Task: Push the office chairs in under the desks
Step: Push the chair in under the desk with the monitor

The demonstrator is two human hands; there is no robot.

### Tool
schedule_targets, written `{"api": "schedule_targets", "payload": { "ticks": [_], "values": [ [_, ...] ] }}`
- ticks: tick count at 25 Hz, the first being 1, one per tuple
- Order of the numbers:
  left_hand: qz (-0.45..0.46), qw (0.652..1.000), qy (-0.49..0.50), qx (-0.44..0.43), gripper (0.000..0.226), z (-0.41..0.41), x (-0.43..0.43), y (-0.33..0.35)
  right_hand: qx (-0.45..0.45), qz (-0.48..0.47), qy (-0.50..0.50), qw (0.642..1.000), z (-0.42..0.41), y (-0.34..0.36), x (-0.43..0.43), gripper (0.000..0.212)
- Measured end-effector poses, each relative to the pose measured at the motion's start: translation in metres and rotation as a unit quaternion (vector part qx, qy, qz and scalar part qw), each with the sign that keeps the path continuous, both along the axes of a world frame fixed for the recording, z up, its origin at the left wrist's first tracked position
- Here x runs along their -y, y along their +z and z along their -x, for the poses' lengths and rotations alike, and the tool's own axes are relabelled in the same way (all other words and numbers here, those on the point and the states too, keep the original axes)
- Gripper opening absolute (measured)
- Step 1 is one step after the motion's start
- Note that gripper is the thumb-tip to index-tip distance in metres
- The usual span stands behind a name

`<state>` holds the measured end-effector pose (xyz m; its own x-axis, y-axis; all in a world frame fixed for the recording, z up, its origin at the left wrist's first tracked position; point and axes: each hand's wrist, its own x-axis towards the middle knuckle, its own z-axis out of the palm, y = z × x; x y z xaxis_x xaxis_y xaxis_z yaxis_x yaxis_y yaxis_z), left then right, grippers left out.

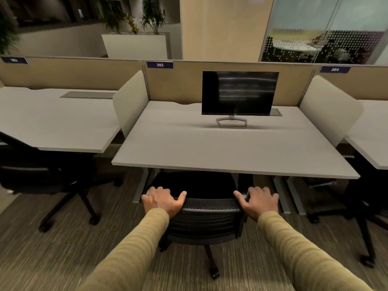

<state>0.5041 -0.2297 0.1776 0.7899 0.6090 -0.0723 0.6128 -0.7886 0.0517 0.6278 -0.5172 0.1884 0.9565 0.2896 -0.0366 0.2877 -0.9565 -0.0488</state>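
**Office chair held by its backrest at the middle worktop**

The office chair, black with a mesh back, is seen directly in front of the middle worktop, its seat already partly beneath the near edge and its backrest still out on the near side. Its top rail is grasped at both corners: the left hand is wrapped over the left corner with the thumb laid along the rail, and the right hand is set likewise on the right corner.

A chair of this kind is judged to be moderately heavy but easily moved, since it is carried on castors; one castor is visible on the near side. The mesh is likely to give a little, so the stiff frame at the top is the better place to hold. An even push from both corners is advisable, because the seat may swivel on its column.

The floor is covered in short-pile carpet, on which some rolling resistance is to be expected. The worktop is pale, smooth and carries only a monitor at its far side. Grey legs stand beneath it, and clearance is judged sufficient. Another chair is seen at the left worktop, and a further one at the right, both only partly tucked in. Low screens divide the places.
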Motion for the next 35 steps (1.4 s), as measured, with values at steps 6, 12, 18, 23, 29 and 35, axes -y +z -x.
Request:
{"api": "schedule_targets", "payload": {
  "ticks": [6,12,18,23,29,35],
  "values": [
    [0.004,0.999,-0.023,0.022,0.075,0.026,0.03,0.0,0.011,0.002,-0.024,1.0,0.042,0.002,0.039,0.084],
    [0.014,0.999,-0.027,0.025,0.083,0.02,0.043,-0.002,0.025,-0.022,-0.028,0.999,0.043,0.002,0.058,0.078],
    [0.012,0.999,-0.033,0.002,0.082,-0.006,0.048,0.004,0.032,-0.044,-0.036,0.998,0.02,-0.002,0.064,0.071],
    [0.02,1.0,-0.019,0.002,0.081,-0.038,0.067,0.003,0.027,-0.052,-0.009,0.998,-0.026,-0.004,0.08,0.07],
    [0.029,1.0,-0.005,0.001,0.08,-0.08,0.101,0.006,0.014,-0.038,0.018,0.999,-0.086,-0.002,0.108,0.073],
    [0.021,1.0,-0.013,0.004,0.078,-0.119,0.106,0.012,0.01,-0.037,0.021,0.999,-0.129,0.003,0.11,0.074]
  ]
}}
